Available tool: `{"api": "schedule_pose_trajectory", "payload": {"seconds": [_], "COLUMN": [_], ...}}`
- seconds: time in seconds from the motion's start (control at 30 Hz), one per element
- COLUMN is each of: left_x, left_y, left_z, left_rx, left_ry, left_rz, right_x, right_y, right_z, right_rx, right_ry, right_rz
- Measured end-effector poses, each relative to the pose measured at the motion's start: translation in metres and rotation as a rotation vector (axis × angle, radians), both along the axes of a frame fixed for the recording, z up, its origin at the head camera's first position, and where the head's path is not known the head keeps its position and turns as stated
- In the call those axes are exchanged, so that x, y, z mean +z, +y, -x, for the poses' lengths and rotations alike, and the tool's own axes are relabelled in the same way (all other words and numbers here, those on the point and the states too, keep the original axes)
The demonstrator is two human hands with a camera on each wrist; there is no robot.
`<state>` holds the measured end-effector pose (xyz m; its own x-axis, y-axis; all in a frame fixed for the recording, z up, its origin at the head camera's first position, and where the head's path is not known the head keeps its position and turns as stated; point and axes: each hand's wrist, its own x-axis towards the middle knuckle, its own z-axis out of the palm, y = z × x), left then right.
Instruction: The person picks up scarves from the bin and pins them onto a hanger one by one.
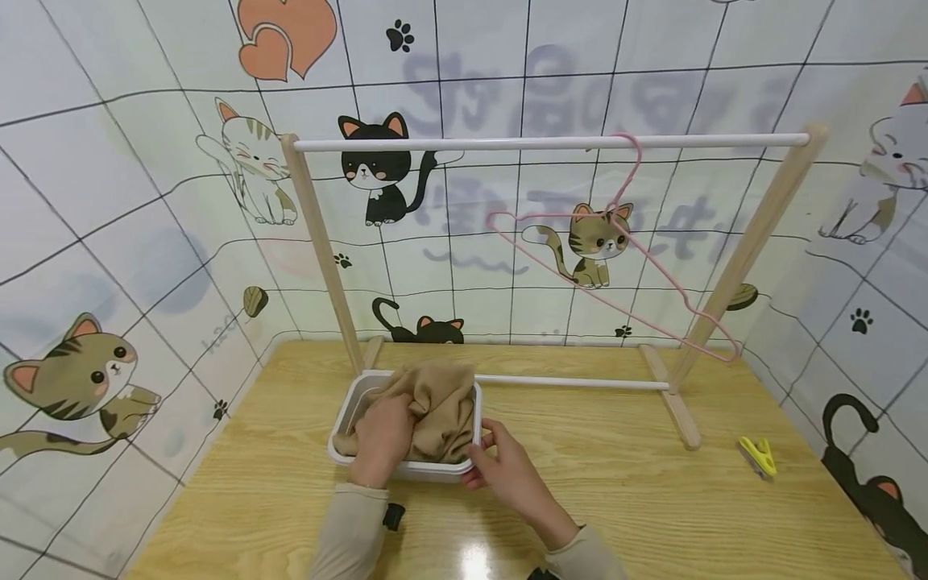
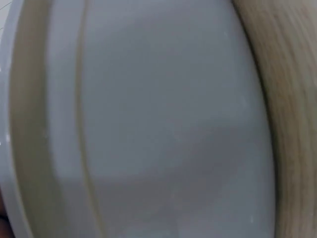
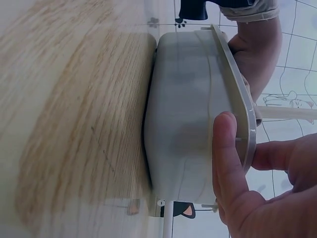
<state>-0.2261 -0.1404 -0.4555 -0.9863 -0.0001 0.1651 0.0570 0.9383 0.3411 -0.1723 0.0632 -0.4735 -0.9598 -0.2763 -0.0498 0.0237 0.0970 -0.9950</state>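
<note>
A white plastic basin (image 1: 442, 471) sits on the table at the left front of a drying rack, with a crumpled brown cloth (image 1: 445, 403) inside it. My left hand (image 1: 384, 435) reaches over the near rim and grips the cloth, its fingertips hidden in the folds. At the basin's right side, my right hand (image 1: 503, 467) holds the rim. The right wrist view has that hand's thumb at the top edge and its fingers (image 3: 227, 148) against the outer wall. Basin wall (image 2: 158, 109) takes up most of the left wrist view.
The rack's white top bar (image 1: 471, 145) runs between two wooden uprights, with a lower bar (image 1: 573, 382) near the table. A pink hanger (image 1: 616, 209) hangs from the top bar. A yellow clip (image 1: 757, 457) lies at the right of the wood-grain table (image 1: 580, 451).
</note>
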Motion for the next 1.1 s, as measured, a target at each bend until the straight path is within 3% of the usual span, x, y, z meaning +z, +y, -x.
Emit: {"api": "schedule_pose_trajectory", "payload": {"seconds": [0.2, 0.57, 0.83, 0.93, 1.1], "left_x": [0.001, 0.028, 0.043, 0.047, 0.052], "left_y": [-0.007, -0.017, -0.020, -0.020, -0.020], "left_z": [0.002, -0.006, -0.012, -0.014, -0.016], "left_rx": [0.035, 0.062, 0.053, 0.054, 0.065], "left_ry": [0.179, 0.436, 0.657, 0.706, 0.723], "left_rz": [-0.030, -0.169, -0.237, -0.250, -0.248], "right_x": [-0.001, -0.004, 0.001, 0.004, 0.007], "right_y": [0.000, 0.001, 0.007, 0.016, 0.038], "right_z": [0.002, 0.005, 0.004, 0.004, 0.006], "right_rx": [0.020, 0.029, 0.001, -0.022, -0.108], "right_ry": [-0.031, -0.033, -0.005, 0.003, -0.004], "right_rz": [0.038, 0.064, 0.000, -0.054, -0.109]}}
